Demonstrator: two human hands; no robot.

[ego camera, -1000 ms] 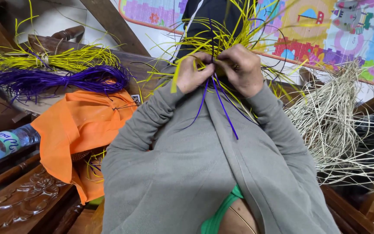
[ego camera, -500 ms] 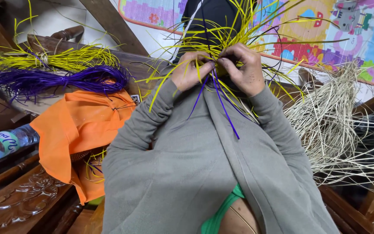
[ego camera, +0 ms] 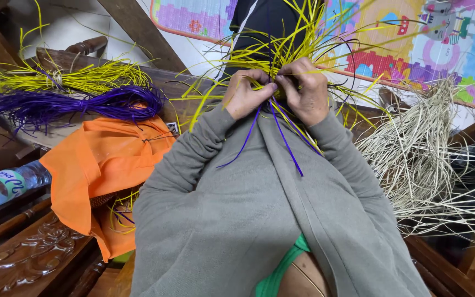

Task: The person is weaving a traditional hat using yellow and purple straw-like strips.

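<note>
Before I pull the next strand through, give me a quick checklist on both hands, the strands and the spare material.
1. Left hand pinching the yellow strands: ok.
2. Right hand closed on the same weave, touching the left: ok.
3. Purple strands hang free from between the hands over the grey sleeves: ok.
4. Weave centre visible: not ok, the fingers cover it.
5. Spare purple bundle and yellow bundle lie tied on the left side: ok.
6. Pale straw pile on the right, loose, apart from the hands: ok.

Yellow strands [ego camera: 303, 49] hem fingers [ego camera: 259, 88]; straw pile [ego camera: 419, 159] blocks rt.
</note>
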